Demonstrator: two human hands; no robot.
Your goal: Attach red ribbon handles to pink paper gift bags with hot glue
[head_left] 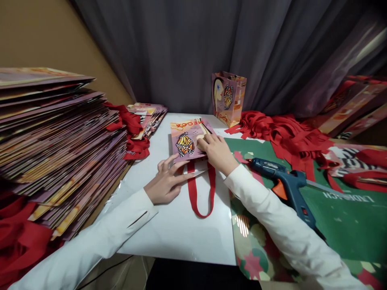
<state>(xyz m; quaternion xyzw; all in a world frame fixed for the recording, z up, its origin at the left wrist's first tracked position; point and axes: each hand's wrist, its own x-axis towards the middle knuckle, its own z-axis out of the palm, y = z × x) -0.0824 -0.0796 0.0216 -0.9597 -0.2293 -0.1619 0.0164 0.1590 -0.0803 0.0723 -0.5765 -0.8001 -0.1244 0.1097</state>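
Observation:
A flat paper gift bag with a butterfly print lies on the white board, its opening edge toward me. A red ribbon handle loops out from that edge. My left hand rests at the near left corner with its fingers stretched out and spread along the edge. On the right side of the bag, my right hand presses down with its fingers bent. Its fingertips are partly hidden, so I cannot make out whether they pinch anything.
A tall stack of folded bags rises at the left. Behind stands an upright bag. Red ribbons are heaped at the back right. A blue glue gun lies on a green sheet, close to my right forearm.

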